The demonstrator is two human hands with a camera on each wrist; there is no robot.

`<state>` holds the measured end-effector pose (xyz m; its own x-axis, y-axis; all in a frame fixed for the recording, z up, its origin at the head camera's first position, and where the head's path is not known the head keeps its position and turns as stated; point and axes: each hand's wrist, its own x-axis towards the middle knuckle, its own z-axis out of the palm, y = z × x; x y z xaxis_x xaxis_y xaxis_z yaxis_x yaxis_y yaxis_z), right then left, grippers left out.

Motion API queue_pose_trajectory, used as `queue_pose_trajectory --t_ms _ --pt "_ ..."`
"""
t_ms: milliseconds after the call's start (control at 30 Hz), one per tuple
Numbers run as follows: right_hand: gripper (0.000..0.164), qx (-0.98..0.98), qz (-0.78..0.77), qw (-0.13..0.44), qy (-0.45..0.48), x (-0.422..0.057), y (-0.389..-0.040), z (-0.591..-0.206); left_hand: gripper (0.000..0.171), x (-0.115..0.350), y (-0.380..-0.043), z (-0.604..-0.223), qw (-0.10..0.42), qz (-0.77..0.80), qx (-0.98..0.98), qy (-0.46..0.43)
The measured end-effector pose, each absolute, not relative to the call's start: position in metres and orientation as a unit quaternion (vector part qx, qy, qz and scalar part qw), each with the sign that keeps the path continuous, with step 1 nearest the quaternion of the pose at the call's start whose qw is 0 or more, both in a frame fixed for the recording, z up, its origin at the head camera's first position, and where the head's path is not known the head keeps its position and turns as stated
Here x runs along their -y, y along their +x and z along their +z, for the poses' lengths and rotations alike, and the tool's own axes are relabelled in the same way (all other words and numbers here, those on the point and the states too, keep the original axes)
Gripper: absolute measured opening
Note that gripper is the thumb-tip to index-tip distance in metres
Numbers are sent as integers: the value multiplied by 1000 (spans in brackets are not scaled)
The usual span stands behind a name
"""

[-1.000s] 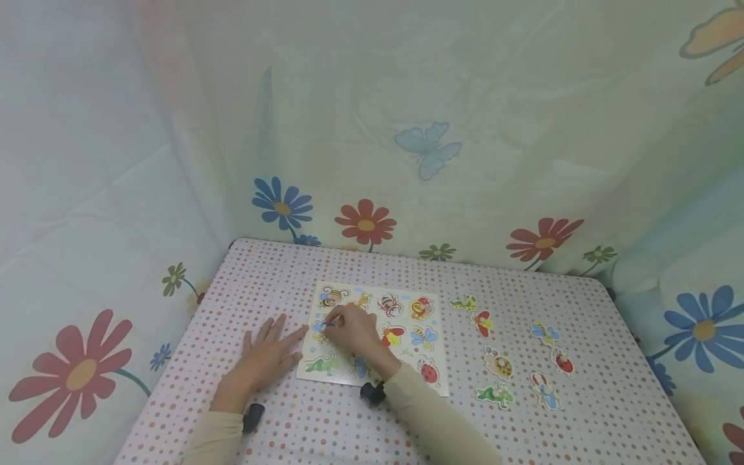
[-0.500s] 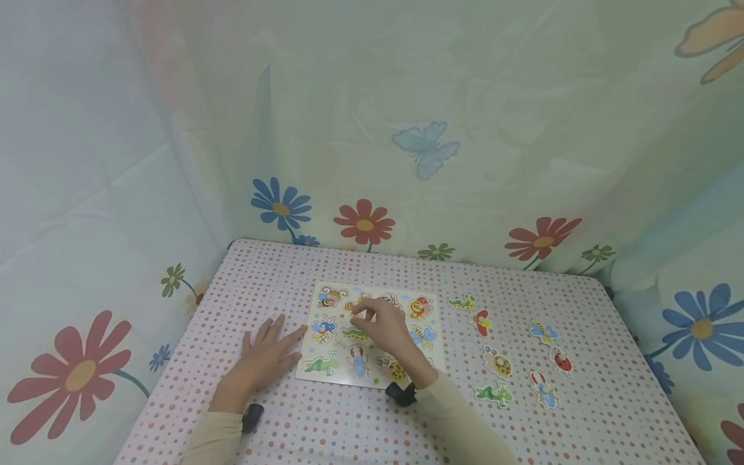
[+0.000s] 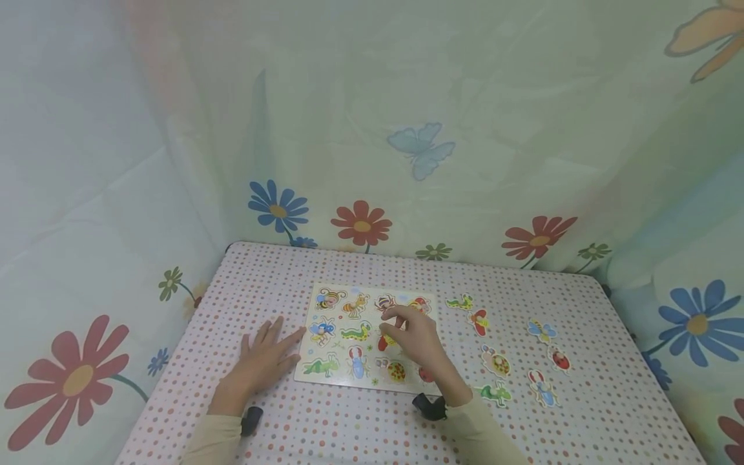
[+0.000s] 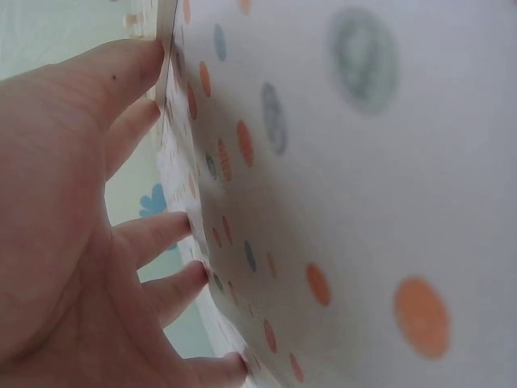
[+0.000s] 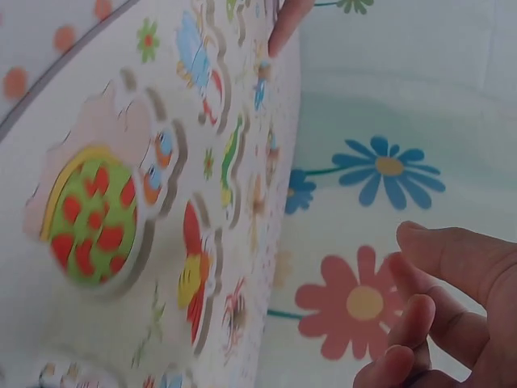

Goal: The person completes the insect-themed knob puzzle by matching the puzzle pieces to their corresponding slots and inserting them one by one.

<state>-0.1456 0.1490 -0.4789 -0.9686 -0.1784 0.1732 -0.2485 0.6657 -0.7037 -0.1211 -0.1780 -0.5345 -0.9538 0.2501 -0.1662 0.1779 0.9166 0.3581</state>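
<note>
My left hand [image 3: 261, 358] rests on the dotted tablecloth with its fingers spread. In the left wrist view its fingertips touch the cloth, and the thumb reaches the edge of the puzzle board. Over the right half of the insect puzzle board [image 3: 343, 352] hovers my right hand [image 3: 415, 339], its fingers loosely bent. The right wrist view shows that hand's thumb [image 5: 444, 246] and fingers apart from the board, with nothing between them. A blue mosquito piece [image 3: 321, 330] sits at the board's left side. A bee [image 3: 330, 299] and an ant [image 3: 356, 305] are along the far row.
Loose insect pieces lie right of the board: a caterpillar [image 3: 460, 301], a red-winged insect [image 3: 479, 323], a snail [image 3: 496, 361], a grasshopper [image 3: 496, 392], a blue-winged insect [image 3: 542, 330], a ladybug [image 3: 560, 360] and a stag beetle [image 3: 543, 387]. Flowered curtains surround the table.
My right hand has left the blue mosquito and moved rightward across the board, uncovering the ant, caterpillar and stag beetle pictures. The left hand has stayed in place.
</note>
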Motion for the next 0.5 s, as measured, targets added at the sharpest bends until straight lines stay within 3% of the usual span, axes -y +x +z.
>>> queue_pose_trajectory --t_ms 500 --pt "19 899 432 52 45 -227 -160 -486 56 178 -121 -536 100 176 -973 109"
